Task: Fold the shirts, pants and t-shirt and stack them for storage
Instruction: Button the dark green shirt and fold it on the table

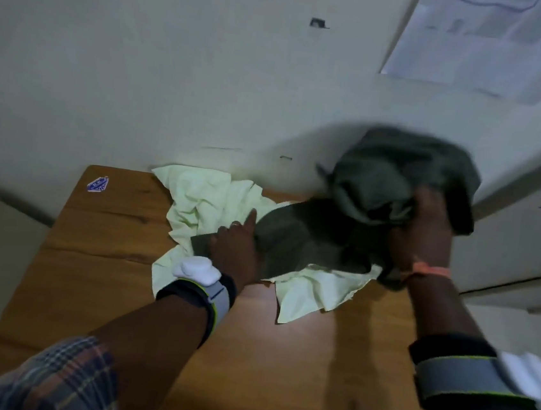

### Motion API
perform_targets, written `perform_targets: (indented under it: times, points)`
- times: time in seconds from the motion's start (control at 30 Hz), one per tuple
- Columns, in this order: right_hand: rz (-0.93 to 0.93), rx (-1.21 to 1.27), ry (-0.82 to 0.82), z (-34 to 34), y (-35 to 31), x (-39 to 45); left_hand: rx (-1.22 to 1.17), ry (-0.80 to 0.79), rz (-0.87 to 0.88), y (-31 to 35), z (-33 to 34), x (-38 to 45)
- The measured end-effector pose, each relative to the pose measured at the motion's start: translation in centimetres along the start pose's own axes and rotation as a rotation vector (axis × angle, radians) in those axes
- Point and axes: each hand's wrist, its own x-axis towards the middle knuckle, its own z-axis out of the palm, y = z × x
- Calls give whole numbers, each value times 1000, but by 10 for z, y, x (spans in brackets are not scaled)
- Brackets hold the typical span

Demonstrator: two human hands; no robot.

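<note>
A blue sticker [98,184] sits at the wooden counter's [97,253] far left corner. The left hand [236,246] rests on a dark green garment [295,241] lying over a pale yellow shirt [203,197]; the right hand [427,228] grips the garment's bunched, lifted end

A crumpled shirt [202,204] lies at the far edge of the bench [107,254], against the wall [142,74]. A second garment [308,242] lies on it, towards the right edge. A sticker [98,184] sits near the far left corner.
</note>
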Motion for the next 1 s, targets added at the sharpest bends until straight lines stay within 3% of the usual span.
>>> perform_targets:
  times: [0.03, 0.1, 0.17, 0.23, 0.33, 0.37, 0.43, 0.5, 0.57, 0.6, 0.67, 0.73, 0.77, 0.8, 0.87, 0.93, 1.0]
  points:
    - [32, 5, -39, 17, -29, -23, 43, 66, 36, 3, -1, 0]
    - [216, -56, -321, 54, -25, -55, 69, 244, 118, 13, -7, -4]
    - [277, -78, -477, 66, -19, -63, 65, 401, 222, 23, -13, -6]
    - [309, -50, -531, 75, -19, -70, -141, 412, 306, 42, -9, -6]
    - [191, 13, -411, 71, -41, -84, -868, 81, 101, 91, -15, -1]
    - [164, 30, -345, 69, -41, -84, -981, -14, 52, 107, -18, 1]
    - [174, 125, -175, 62, -35, -81, -1154, -167, 52, 134, -24, -1]
    - [247, 223, 10, 52, -28, -83, -1501, -426, 76, 149, -36, -7]
    - [287, 190, 165, 46, -16, -83, -1698, -631, 148, 155, -41, -7]
    - [300, 148, 192, 46, -10, -84, -1645, -610, 206, 154, -41, -5]
    - [344, 53, 90, 57, 0, -84, -1308, -352, 308, 141, -32, 5]
    - [386, -46, -173, 74, 8, -86, -781, -19, 314, 112, -8, 22]
    - [380, -77, -294, 80, 13, -85, -473, 54, 234, 87, 10, 30]
    - [374, -104, -387, 83, 17, -82, -224, 54, 135, 59, 26, 38]
    - [353, -149, -506, 85, 15, -73, -18, 51, 33, 11, 41, 40]
    - [305, -121, -513, 78, 6, -65, 25, -111, -29, -8, 37, 35]
    - [223, -12, -358, 68, -19, -59, -88, -177, -56, -23, 24, 37]
